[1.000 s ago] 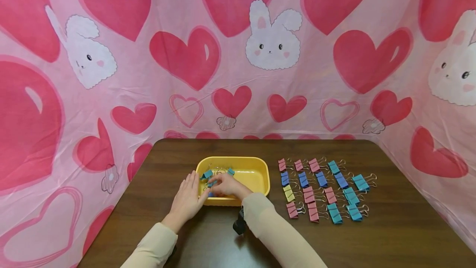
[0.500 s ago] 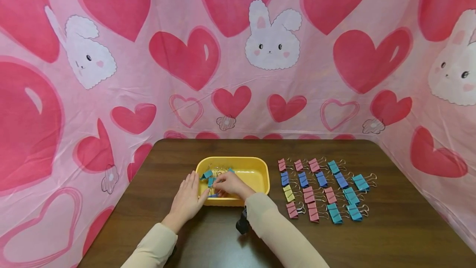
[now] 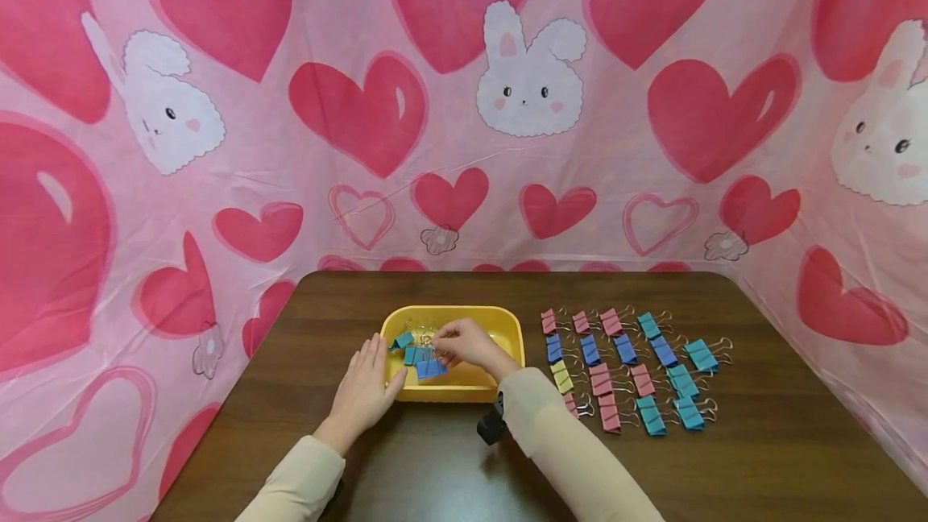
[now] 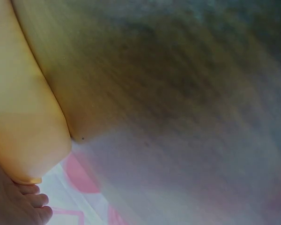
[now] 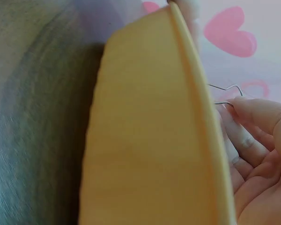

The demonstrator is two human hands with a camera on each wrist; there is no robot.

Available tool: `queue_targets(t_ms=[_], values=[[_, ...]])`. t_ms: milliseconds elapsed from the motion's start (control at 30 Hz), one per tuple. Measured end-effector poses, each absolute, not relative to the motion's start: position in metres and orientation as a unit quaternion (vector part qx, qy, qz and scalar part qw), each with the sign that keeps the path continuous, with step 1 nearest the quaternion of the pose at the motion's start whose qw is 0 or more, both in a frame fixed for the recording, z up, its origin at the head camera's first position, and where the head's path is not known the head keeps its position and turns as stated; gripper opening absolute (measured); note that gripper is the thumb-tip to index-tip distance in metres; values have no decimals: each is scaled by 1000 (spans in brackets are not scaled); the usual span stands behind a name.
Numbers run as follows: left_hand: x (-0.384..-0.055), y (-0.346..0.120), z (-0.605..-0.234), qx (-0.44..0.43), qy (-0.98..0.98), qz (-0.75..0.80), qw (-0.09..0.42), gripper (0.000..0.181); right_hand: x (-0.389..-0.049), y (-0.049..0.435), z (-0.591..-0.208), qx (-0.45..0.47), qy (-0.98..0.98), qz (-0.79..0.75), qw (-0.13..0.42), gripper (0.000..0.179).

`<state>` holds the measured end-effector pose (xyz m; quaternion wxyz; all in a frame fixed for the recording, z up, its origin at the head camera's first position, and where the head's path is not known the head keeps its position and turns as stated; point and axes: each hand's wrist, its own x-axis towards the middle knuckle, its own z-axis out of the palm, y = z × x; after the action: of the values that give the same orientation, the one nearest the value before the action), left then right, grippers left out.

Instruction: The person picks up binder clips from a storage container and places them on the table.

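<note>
Over the front part of a yellow plastic bin, my right hand pinches a blue binder clip by its wire handle. In the right wrist view, thumb and fingers meet at the bent wire handle just past the bin's rim; the clip's body is hidden there. My left hand rests against the bin's left end with its fingers extended and the thumb toward the front rim. Inside the bin, teal binder clips lie at the left, some partly covered by the blue one.
On the table to the right, binder clips stand in rough rows: pink clips, blue clips, one yellow clip and teal clips. A pink heart-print cloth hangs behind the brown table.
My right hand has come up and to the right from the bin's bottom, drawing out the blue binder clip by its handle. My left hand has stayed at the bin's left end.
</note>
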<state>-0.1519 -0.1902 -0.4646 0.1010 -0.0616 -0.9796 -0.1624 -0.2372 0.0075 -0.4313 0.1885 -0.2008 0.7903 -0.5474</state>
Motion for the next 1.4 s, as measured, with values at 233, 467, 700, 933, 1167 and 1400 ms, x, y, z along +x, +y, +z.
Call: queue_targets(t_ms=[233,467,700,933,1167,1400], values=[[-152,-190,-464,-63,-980,-162,102,73,-242,26,-420,-198,784,-562,175,22],[-151,-189,-464,-57,-979,-168,98,72,-247,45,-407,-185,787,-570,146,21],[-151,-189,-465,-64,-977,-167,119,70,-252,64,-396,-163,793,-575,116,18],[-152,-190,-465,-64,-978,-167,106,72,-253,90,-383,-171,785,-588,94,23],[-152,-190,-465,-63,-979,-165,103,72,-252,115,-372,-171,776,-603,65,23],[-152,-189,-465,-58,-979,-169,101,72,-253,137,-362,-168,774,-609,39,25]])
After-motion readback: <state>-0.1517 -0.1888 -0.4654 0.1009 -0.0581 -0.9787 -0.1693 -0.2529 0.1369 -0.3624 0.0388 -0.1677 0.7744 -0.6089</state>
